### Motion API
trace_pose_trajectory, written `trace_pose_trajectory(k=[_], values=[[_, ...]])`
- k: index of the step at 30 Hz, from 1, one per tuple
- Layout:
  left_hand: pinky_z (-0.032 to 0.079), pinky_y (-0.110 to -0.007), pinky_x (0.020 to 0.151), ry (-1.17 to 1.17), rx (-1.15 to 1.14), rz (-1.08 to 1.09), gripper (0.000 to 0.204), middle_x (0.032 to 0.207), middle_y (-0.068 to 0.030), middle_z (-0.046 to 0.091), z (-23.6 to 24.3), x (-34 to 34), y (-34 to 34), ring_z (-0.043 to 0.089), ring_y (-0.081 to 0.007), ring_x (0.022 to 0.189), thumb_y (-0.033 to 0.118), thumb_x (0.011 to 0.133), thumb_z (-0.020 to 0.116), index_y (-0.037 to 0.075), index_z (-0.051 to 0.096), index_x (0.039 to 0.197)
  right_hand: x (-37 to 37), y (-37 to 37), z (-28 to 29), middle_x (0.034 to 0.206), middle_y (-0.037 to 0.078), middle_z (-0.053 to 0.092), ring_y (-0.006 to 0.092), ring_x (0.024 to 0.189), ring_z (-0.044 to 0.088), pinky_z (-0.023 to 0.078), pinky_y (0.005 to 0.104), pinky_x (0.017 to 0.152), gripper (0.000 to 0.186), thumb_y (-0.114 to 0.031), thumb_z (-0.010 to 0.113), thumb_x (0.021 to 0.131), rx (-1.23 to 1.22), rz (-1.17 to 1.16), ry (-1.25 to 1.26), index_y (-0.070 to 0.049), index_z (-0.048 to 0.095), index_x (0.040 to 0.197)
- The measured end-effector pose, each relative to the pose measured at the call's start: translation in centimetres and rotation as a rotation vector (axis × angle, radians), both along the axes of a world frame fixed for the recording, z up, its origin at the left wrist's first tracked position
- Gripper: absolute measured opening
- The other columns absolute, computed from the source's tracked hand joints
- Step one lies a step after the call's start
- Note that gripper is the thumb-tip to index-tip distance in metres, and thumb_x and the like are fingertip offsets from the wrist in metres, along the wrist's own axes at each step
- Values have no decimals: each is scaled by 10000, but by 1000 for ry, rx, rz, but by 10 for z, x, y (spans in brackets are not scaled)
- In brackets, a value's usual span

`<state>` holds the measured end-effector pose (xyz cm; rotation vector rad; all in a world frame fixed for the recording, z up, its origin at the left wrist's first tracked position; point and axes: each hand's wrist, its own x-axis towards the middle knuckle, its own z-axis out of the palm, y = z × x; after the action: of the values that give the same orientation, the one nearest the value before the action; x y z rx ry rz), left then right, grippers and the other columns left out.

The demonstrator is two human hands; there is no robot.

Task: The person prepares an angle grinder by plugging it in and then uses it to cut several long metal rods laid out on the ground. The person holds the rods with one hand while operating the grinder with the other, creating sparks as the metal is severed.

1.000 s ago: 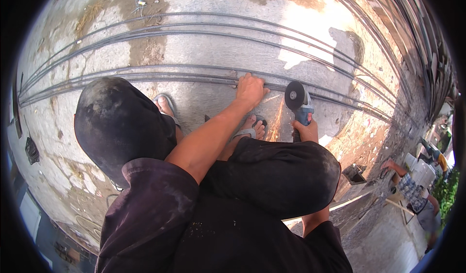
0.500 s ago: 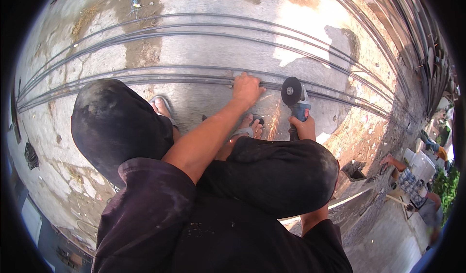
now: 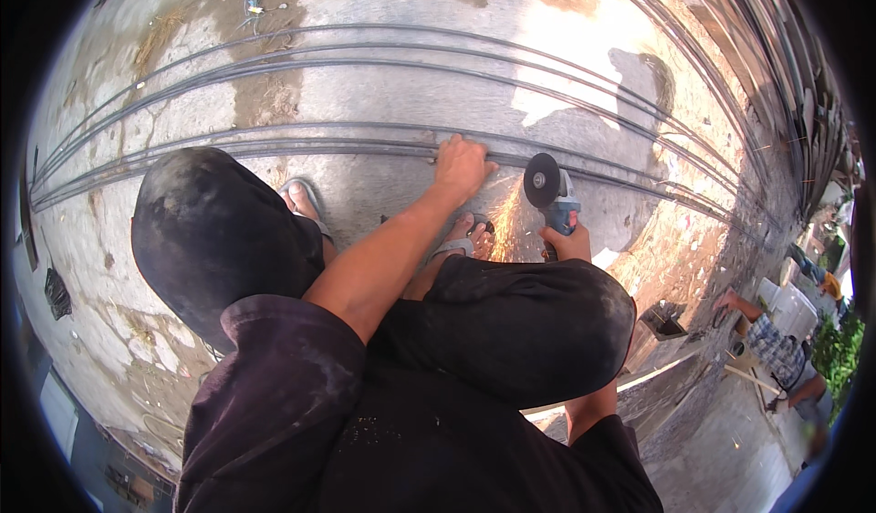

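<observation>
My left hand [image 3: 464,164] grips long dark metal rods [image 3: 347,143] lying on the concrete, fingers curled over them just in front of my feet. Closed around the handle of a blue and grey angle grinder [image 3: 559,204], my right hand [image 3: 568,243] sits right of the left one. The grinder's dark disc [image 3: 541,181] is at the rods, and a spray of orange sparks [image 3: 506,219] streams from it down toward my sandalled right foot [image 3: 465,235]. The exact contact point is hidden by the disc.
More rods [image 3: 411,65] run across the ground beyond, and a long bundle [image 3: 803,111] lies along the right. At lower right are a small square pit [image 3: 664,319] and a co-worker in a checked shirt [image 3: 776,353]. A black plastic bag [image 3: 57,294] lies at far left.
The grinder has shifted slightly left. Sparks thinned half a second ago and are now dense again. My left hand stays on the rods. The co-worker's arms have moved.
</observation>
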<state>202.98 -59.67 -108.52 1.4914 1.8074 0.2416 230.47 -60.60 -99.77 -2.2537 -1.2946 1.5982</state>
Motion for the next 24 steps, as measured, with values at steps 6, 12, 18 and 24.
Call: trace_pose_trajectory(k=[6,12,18,24], values=[[526,-495,1014,-5,6,1,425,1072,-178,798,-4,0,-1,668,-374,1140,459,974,761,61,814,1114,-10,15,-7,778,81,668,192,596,664,541,365,553,330,-204,832,833,118,46,24,30,677,1005],[499,-502,1026,-20,-4,-12,415,1070,-185,796,-3,-1,-1,660,-385,1156,444,981,761,57,807,1123,-15,21,-1,773,88,670,204,579,676,538,363,535,329,-210,827,852,48,33,4,41,670,995],[482,-505,1045,-44,-25,19,412,1109,-202,790,0,-3,-4,639,-388,1209,444,985,758,55,806,1111,-17,16,11,838,103,692,210,657,687,539,379,576,381,-198,817,836,-42,59,-48,60,679,1079],[493,-502,1036,-7,-21,5,418,1106,-195,790,-1,1,-1,649,-373,1183,452,980,760,59,807,1114,-10,12,7,770,98,670,215,575,682,528,368,524,350,-205,833,841,3,48,-12,53,669,1012]])
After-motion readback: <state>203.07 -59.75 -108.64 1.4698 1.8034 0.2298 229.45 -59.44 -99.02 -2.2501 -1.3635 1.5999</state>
